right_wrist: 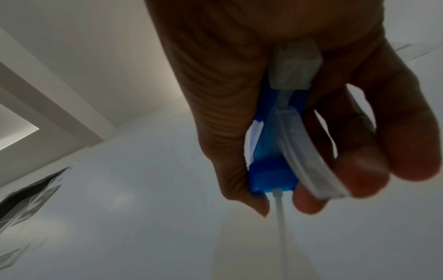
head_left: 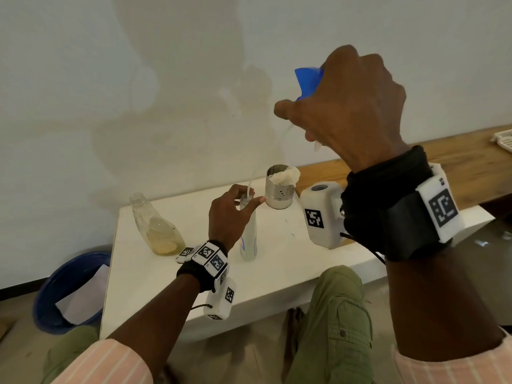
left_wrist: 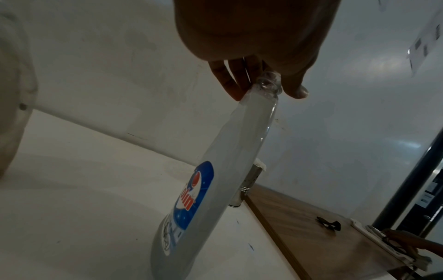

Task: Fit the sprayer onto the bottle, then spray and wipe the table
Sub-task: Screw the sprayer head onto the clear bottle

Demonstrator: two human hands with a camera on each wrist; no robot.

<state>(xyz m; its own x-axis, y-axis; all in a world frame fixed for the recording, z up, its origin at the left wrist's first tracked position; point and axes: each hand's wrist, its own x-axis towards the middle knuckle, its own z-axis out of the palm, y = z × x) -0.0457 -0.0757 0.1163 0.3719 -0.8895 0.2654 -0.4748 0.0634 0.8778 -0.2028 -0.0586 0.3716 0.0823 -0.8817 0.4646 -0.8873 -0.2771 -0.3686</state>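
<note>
Blue plastic sprayer [head_left: 307, 81] mostly hidden inside the right hand [head_left: 349, 106] in the head view; only a blue wedge of its head and a white trigger tip showing there. Seen better from the right wrist: blue body with ribbed blue screw collar, white nozzle block, curved white trigger, thin white dip tube [right_wrist: 280, 227] hanging from the collar. Right fingers curled round the sprayer, thumb on one side, fingertips against the trigger, held high above the table. Dip tube hard to follow against the pale wall, curving down with its lower end at or inside the bottle mouth; cannot tell how far in. One cleaner bottle [head_left: 248, 234] standing slightly tilted on the white table [head_left: 144, 273], clear plastic with cloudy whitish liquid and a blue label with red lettering, partly cut off. Left hand [head_left: 230, 214] pinching the bottle neck between thumb and curled fingers; open mouth visible from the left wrist. One second bottle [head_left: 155, 225], clear, uncapped, leaning, yellowish residue at the bottom. One perforated metal can [head_left: 279, 189] just behind the cleaner bottle, pale cloth bunched in its top. One blue basin [head_left: 55, 289] on the floor, partly hidden by the table. One wooden bench [head_left: 457, 162] behind, running out of view.
</note>
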